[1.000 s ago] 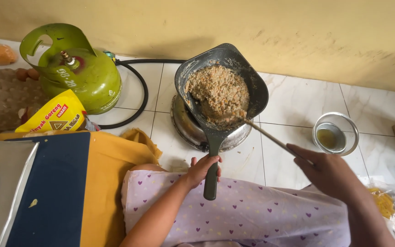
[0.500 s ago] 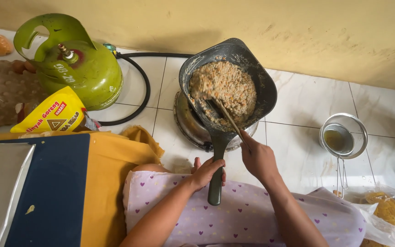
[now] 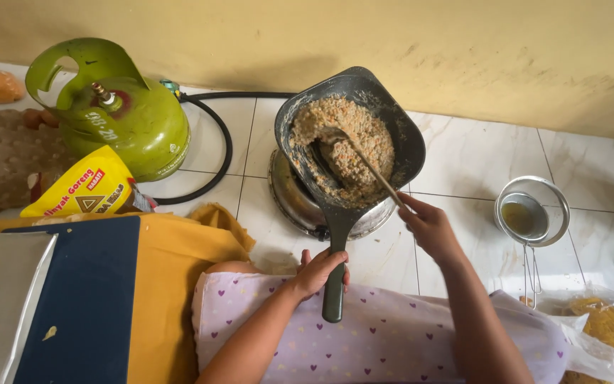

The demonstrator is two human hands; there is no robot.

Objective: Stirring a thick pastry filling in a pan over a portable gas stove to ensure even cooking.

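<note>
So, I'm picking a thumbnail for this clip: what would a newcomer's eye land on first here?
First the dark pan at the centre, heaped with brownish crumbly food, tilted over a small metal burner on the white tiled floor. The left hand grips its handle while the right hand holds a thin stirring stick in the food. Next, the bright green gas cylinder at upper left, its black hose looping to the burner.

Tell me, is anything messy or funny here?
Yes. The pan sits tilted on the burner, not flat, while the left hand grips its handle. Food is smeared up its inner walls. Nothing seems spilled on the floor.
</note>
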